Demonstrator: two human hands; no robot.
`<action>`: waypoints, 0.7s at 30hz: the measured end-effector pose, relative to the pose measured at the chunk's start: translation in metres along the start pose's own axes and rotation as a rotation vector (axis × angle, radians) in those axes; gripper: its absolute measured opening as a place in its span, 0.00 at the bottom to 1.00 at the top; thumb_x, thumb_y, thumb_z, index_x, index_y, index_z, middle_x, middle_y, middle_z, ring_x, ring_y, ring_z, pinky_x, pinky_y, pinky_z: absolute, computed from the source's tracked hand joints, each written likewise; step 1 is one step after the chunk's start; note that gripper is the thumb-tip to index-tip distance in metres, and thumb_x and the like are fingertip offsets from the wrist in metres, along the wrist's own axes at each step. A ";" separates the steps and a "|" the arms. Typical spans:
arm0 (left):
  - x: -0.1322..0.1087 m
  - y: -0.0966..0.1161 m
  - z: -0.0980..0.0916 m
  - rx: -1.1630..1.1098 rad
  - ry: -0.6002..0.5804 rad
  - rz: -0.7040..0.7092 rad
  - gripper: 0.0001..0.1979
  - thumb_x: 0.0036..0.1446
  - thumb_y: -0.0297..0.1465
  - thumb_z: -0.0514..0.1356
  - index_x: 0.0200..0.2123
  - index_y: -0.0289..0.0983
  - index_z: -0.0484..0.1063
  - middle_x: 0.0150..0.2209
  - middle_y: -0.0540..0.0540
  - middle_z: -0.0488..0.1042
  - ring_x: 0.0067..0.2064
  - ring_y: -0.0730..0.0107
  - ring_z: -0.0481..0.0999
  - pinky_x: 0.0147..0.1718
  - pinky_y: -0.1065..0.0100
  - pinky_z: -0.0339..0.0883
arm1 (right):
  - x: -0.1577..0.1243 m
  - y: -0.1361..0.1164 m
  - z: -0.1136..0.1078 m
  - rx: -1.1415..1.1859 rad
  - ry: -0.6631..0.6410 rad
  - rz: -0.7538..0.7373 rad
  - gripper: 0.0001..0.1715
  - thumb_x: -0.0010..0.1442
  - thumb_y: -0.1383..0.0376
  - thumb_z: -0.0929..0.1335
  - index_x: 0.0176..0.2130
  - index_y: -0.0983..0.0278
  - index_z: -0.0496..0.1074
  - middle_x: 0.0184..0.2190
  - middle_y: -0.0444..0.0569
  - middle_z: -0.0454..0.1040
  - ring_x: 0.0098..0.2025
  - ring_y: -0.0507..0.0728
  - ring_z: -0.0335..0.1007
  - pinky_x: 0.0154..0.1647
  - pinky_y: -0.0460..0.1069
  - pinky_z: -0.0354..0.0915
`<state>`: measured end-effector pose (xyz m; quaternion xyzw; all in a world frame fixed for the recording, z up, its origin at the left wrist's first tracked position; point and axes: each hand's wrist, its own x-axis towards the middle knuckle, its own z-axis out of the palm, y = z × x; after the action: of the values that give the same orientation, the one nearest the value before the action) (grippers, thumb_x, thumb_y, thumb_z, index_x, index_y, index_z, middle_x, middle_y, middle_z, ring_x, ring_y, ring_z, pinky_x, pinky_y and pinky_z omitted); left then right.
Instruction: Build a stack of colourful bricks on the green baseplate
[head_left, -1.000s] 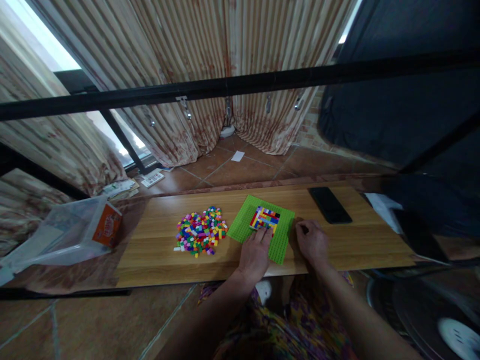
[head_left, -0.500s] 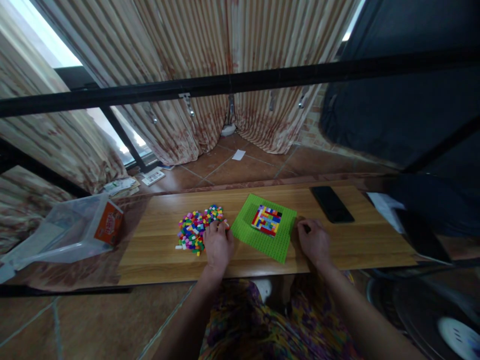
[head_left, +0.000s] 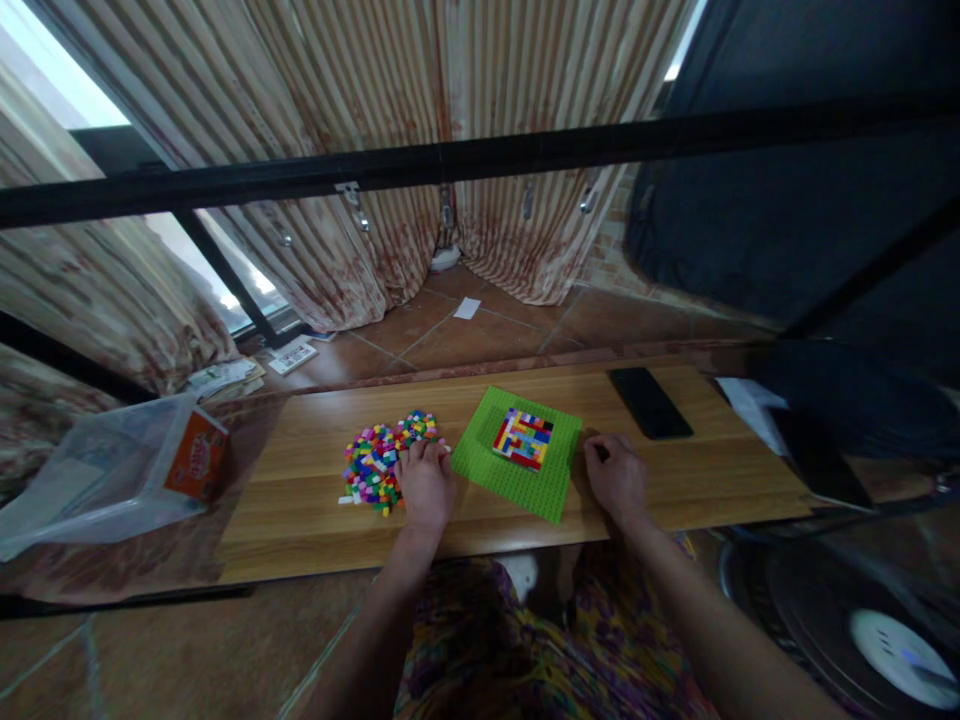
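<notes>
My left hand (head_left: pixel 427 482) rests at the right edge of a pile of small coloured toy bricks (head_left: pixel 367 465). Its fingers are bent down among the bricks, and whatever they pinch is hidden. On a green baseplate (head_left: pixel 472 455), turned at an angle in front of me, sits a patchwork of flat-laid coloured bricks (head_left: pixel 523 438). Just right of the baseplate, my right hand (head_left: pixel 616 478) lies on the wooden table, thumb and fingers curled together. Anything inside that grip is too small or covered to make out.
A black phone (head_left: pixel 649 403) lies on the wooden table (head_left: pixel 285 500) to the right. A clear plastic box (head_left: pixel 112 480) with an orange label stands off the left end. A black rail (head_left: pixel 480 160) crosses beyond the table, before striped curtains (head_left: pixel 375 70).
The whole view has shifted slightly, so everything appears a little further left. Both hands keep nearly the same places by the brick pile and the baseplate.
</notes>
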<state>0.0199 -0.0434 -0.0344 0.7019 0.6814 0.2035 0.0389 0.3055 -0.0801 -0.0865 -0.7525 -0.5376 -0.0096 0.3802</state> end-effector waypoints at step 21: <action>-0.011 0.081 0.010 -0.271 -0.263 0.272 0.12 0.62 0.27 0.53 0.45 0.41 0.73 0.44 0.47 0.76 0.43 0.69 0.76 0.44 0.69 0.69 | 0.002 -0.002 -0.001 0.012 -0.024 0.010 0.16 0.61 0.59 0.60 0.30 0.63 0.72 0.31 0.52 0.73 0.34 0.57 0.68 0.36 0.50 0.62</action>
<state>0.0993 -0.0575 -0.0197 0.7960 0.5362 0.2034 0.1935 0.3053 -0.0793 -0.0837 -0.7529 -0.5386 0.0047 0.3783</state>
